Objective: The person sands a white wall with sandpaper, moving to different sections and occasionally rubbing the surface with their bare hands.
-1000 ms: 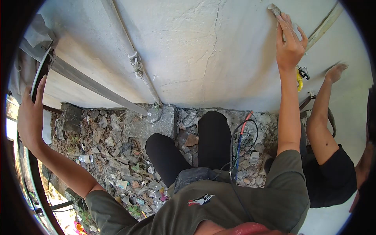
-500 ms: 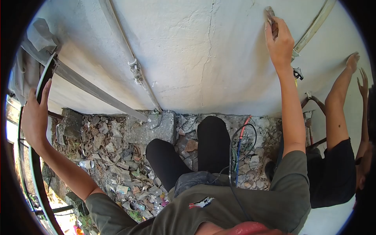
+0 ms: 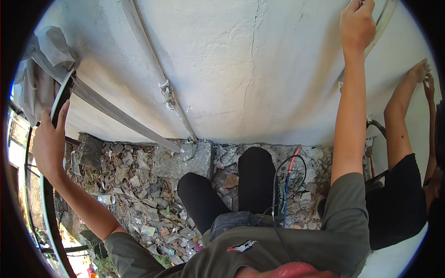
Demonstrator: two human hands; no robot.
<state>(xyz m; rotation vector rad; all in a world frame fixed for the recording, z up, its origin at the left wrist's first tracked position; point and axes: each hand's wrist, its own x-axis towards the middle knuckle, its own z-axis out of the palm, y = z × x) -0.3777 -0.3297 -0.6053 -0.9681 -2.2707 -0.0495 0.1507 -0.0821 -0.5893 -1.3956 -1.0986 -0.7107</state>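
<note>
My left hand (image 3: 50,143) is wrapped round a dark, pale-edged bar (image 3: 62,95) at the left, part of a curved frame that runs down the left side. Up at the top right, my right hand (image 3: 358,30) is closed in a pinch close to the painted wall (image 3: 296,69). Between its fingers is a small grey-brown piece (image 3: 361,3), mostly hidden by the fingers and cut off by the top of the view. Whether it is folded sandpaper or something else I cannot make out. Hairline cracks run down the wall in the middle.
Thin pipes (image 3: 148,46) run along the wall, and a grey slanted strip (image 3: 125,113) leans by the left. Rubble and dry leaves (image 3: 134,185) cover the ground around a concrete block (image 3: 185,160). Cables (image 3: 287,178) hang near my knees. Another person's arm (image 3: 398,120) reaches to the wall at right.
My right hand has moved up and to the right along the wall with the small piece. My left hand keeps its grip on the bar. The other person's hands have come closer together.
</note>
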